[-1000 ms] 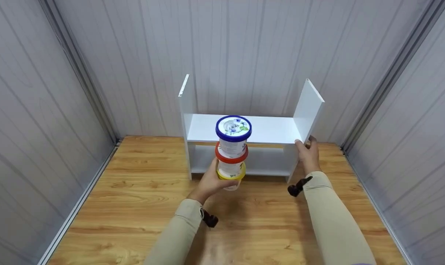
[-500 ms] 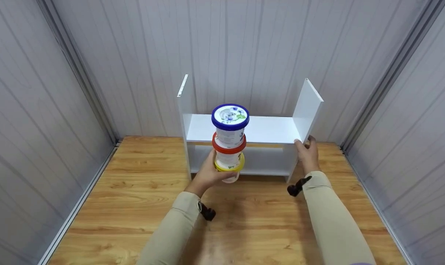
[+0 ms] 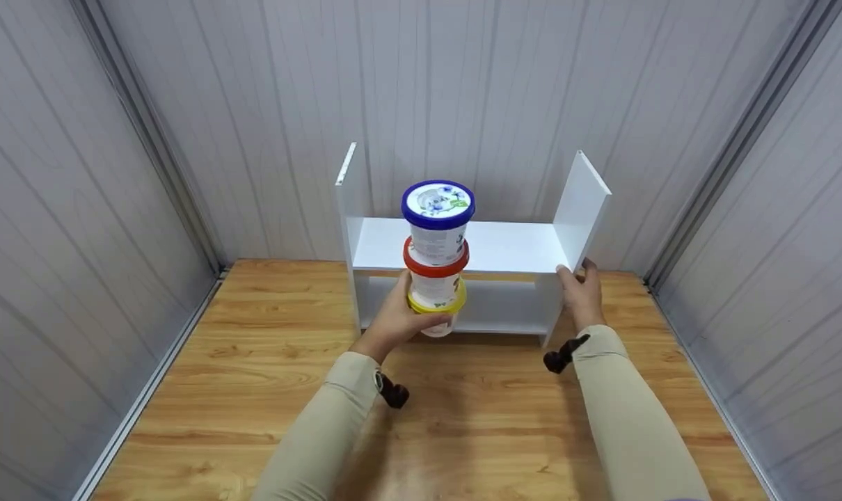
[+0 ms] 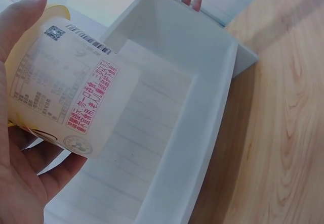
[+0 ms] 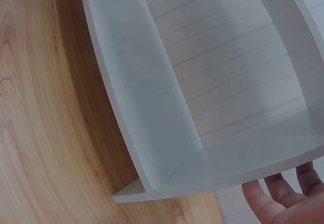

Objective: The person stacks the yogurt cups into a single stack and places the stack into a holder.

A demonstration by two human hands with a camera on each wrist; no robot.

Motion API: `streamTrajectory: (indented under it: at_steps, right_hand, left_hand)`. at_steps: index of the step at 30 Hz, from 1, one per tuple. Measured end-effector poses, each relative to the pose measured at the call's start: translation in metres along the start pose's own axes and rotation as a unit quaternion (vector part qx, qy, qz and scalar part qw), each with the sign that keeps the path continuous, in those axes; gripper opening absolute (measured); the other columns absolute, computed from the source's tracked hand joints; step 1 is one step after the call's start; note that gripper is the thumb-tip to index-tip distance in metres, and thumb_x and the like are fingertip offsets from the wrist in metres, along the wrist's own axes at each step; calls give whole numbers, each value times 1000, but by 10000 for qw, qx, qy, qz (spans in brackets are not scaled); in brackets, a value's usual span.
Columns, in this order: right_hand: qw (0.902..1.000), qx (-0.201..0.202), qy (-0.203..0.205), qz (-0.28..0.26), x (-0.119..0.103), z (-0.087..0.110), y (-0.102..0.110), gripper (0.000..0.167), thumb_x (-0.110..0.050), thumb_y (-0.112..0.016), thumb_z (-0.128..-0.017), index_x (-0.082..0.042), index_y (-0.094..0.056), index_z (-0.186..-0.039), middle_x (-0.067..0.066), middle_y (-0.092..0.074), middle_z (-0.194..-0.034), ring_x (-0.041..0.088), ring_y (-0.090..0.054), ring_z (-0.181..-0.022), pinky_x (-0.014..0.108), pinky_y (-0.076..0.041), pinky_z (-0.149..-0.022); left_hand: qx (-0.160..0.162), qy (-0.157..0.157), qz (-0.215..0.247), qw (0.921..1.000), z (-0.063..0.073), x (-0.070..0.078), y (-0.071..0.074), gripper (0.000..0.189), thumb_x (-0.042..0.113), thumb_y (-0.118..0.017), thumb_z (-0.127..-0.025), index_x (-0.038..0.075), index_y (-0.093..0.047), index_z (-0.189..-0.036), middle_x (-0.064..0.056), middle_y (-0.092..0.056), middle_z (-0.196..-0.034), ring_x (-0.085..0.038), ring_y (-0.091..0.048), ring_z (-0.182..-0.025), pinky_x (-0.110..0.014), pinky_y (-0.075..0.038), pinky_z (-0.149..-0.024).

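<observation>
My left hand (image 3: pixel 395 321) grips the bottom tub of an upright stack, a white tub with a yellow lid (image 3: pixel 456 300). On it sits a tub with a red lid (image 3: pixel 436 268), topped by a tub with a blue lid (image 3: pixel 438 221) and flower print. The stack is held up in front of a white two-tier shelf unit (image 3: pixel 511 243). In the left wrist view, the bottom tub (image 4: pixel 61 82) shows a barcode and red print between thumb and fingers. My right hand (image 3: pixel 582 298) holds the shelf's right side panel, its fingers (image 5: pixel 278 196) on the outer face.
The shelf unit stands on a wood-grain surface (image 3: pixel 275 390) near the back wall (image 3: pixel 289 125). Its side panels rise above the upper shelf on both sides. Grey panel walls (image 3: pixel 52 243) close in the left and right. A small black camera is strapped at each wrist.
My left hand has lifted the tub stack higher and slightly away, toward the upper shelf. The right hand and the shelf unit have stayed in place.
</observation>
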State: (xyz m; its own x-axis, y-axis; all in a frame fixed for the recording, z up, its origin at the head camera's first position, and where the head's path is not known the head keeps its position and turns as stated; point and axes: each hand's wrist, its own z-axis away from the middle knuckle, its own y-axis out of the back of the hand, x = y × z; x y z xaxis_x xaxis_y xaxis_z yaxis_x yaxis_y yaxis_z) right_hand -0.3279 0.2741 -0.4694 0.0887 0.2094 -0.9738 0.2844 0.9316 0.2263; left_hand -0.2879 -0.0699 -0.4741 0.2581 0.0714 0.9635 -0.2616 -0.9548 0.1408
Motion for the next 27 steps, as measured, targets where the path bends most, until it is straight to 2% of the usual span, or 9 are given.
streamTrajectory:
  at_steps: [5, 9, 16, 21, 27]
  right_hand:
    - [9997, -93, -213, 3, -1, 0, 2, 82, -41, -51, -101, -16, -6, -164, 21, -24, -161, 36, -32, -145, 50, -33, -117]
    - [9995, -230, -214, -6, -2, -1, 3, 82, -41, -49, -102, -14, -2, -164, 23, -19, -164, 38, -27, -148, 51, -29, -119]
    - [9987, -386, -313, -124, -4, -3, 0, 84, -40, -51, -102, -12, -1, -164, 24, -15, -165, 39, -26, -148, 53, -30, -119]
    - [9976, -410, -529, -192, -6, -2, 2, 86, -39, -51, -101, -12, 1, -164, 20, -8, -167, 38, -23, -149, 55, -29, -119]
    - [9963, -432, -646, -370, -8, -3, 1, 83, -36, -52, -100, -15, -2, -164, 20, -13, -166, 38, -28, -146, 57, -35, -115]
  left_hand:
    - [18, 137, -57, 9999, -2, 5, 0, 97, 31, -97, -67, 30, -40, -145, 5, -59, -135, -21, -56, -125, -52, -40, -111]
    - [49, 172, -224, 9996, -4, 9, 1, 97, 34, -97, -66, 32, -40, -145, 7, -58, -135, -21, -55, -125, -53, -39, -112]
    - [22, 243, -188, 9995, -6, 15, 4, 98, 40, -96, -65, 36, -39, -144, 10, -56, -136, -19, -54, -127, -54, -39, -113]
    - [-152, 94, -78, 9998, -9, 20, 3, 94, 42, -94, -68, 37, -39, -144, 11, -56, -137, -17, -54, -127, -54, -40, -111]
    - [-131, -117, -265, 9995, -17, 26, 2, 94, 42, -93, -69, 32, -38, -144, 8, -58, -134, -18, -56, -122, -52, -43, -110]
